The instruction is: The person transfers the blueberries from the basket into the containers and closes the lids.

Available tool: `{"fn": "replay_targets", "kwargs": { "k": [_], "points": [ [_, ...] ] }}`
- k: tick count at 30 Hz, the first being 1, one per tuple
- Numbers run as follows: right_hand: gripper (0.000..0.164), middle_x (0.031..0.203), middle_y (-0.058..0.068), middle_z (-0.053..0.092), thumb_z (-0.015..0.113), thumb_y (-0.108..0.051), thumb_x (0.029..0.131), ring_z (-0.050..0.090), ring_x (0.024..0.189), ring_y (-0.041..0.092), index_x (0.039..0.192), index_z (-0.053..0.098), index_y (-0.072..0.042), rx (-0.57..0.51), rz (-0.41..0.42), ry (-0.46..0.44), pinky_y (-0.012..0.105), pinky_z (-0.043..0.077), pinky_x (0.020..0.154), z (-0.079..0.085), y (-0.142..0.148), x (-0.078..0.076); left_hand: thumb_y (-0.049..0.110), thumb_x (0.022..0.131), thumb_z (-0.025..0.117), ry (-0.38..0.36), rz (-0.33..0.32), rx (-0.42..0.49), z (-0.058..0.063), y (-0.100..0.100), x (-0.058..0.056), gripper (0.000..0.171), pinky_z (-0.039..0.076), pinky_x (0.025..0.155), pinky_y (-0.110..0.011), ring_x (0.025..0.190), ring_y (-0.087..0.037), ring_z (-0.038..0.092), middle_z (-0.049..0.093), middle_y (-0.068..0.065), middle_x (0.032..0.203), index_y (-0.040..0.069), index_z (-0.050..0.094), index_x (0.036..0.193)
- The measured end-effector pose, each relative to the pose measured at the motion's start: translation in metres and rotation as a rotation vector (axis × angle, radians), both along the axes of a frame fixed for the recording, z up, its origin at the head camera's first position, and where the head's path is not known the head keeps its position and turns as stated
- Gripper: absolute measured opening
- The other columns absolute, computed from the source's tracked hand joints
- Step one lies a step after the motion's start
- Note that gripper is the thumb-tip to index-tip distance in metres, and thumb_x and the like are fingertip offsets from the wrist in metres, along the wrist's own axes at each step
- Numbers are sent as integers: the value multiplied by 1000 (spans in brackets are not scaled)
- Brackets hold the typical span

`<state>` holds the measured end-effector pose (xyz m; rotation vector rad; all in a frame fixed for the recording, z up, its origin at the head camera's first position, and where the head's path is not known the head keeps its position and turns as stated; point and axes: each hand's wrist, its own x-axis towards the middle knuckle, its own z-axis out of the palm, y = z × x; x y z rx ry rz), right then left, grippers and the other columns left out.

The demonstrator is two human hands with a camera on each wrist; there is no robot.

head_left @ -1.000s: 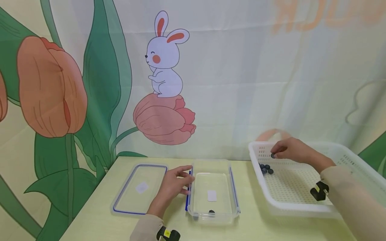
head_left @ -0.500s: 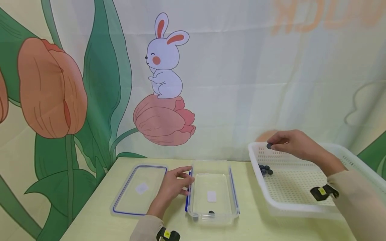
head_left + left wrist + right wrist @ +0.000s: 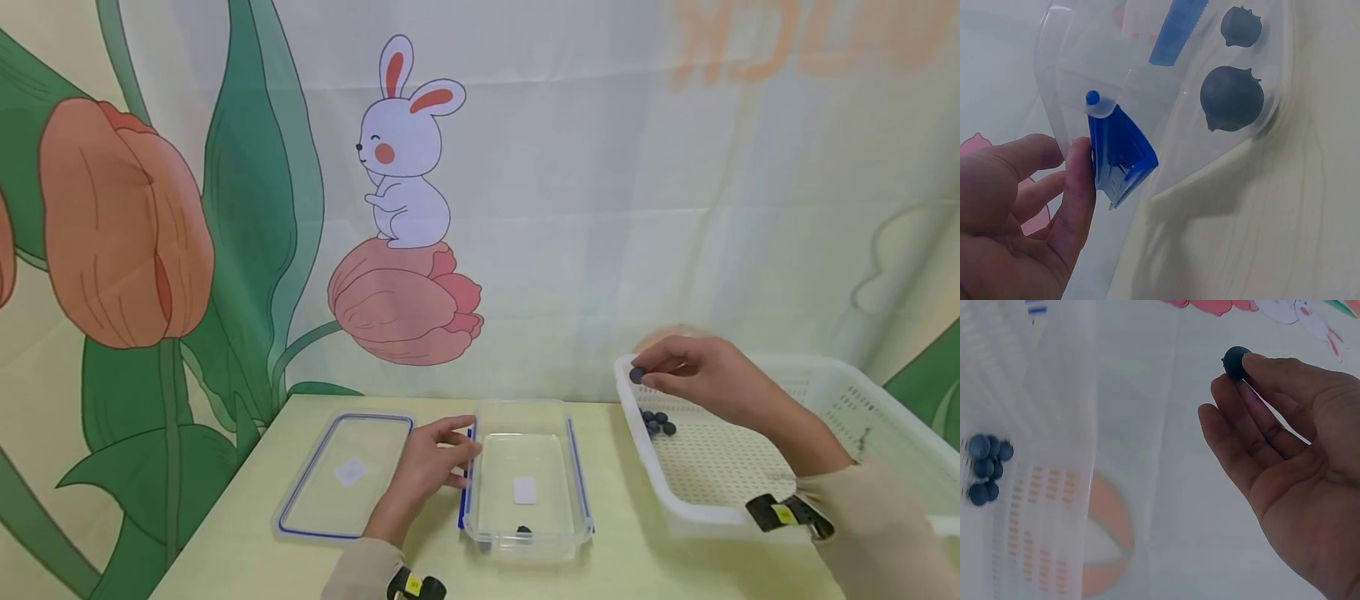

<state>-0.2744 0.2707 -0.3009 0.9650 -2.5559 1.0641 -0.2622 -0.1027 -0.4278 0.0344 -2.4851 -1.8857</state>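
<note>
My right hand [image 3: 712, 379] pinches a blueberry [image 3: 637, 375] between thumb and fingertips, above the left end of a white plastic basket [image 3: 660, 475]. Several more blueberries [image 3: 985, 465] are clustered inside that basket. My left hand [image 3: 427, 462] touches the left side of a clear food container [image 3: 581, 542], its fingers loosely bent by a blue latch [image 3: 1116, 156]. Two blueberries are in the container's near end, the larger blueberry [image 3: 1233, 99] close to the wall in the left wrist view.
A clear lid [image 3: 315, 500] with a blue seal lies on the pale table [image 3: 225, 567], left of the container. Behind the table hangs a curtain [image 3: 555, 208] printed with tulips and a rabbit.
My right hand has lifted a little with the blueberry, then moved left to the basket's left rim. My left hand and the container stay in place.
</note>
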Motion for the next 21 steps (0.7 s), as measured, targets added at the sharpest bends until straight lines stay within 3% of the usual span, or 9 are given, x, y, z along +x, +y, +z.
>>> {"fn": "replay_targets", "kwargs": {
  "k": [5, 11, 21],
  "points": [
    [20, 109, 1, 75, 76, -6, 99, 74, 94, 14, 119, 76, -7, -18, 9, -66, 27, 62, 81, -7, -14, 12, 11, 96, 79, 2, -4, -1, 0, 0, 0, 48, 64, 62, -32, 82, -21, 70, 66, -12, 108, 10, 68, 142],
    [17, 105, -3, 76, 76, -10, 99, 74, 94, 16, 116, 77, -13, -43, 25, -110, 30, 62, 80, -20, -33, 22, 13, 95, 80, 8, -11, 1, 1, -1, 2, 49, 64, 62, -32, 81, -20, 70, 66, -12, 108, 9, 68, 143],
    [17, 109, -3, 75, 77, -14, 99, 74, 95, 14, 115, 76, -13, -66, 150, -174, 31, 62, 88, -46, -64, 35, 11, 96, 79, 1, -7, 4, -2, -1, 0, 48, 64, 63, -32, 81, -20, 71, 66, -12, 107, 10, 68, 142]
  ]
}}
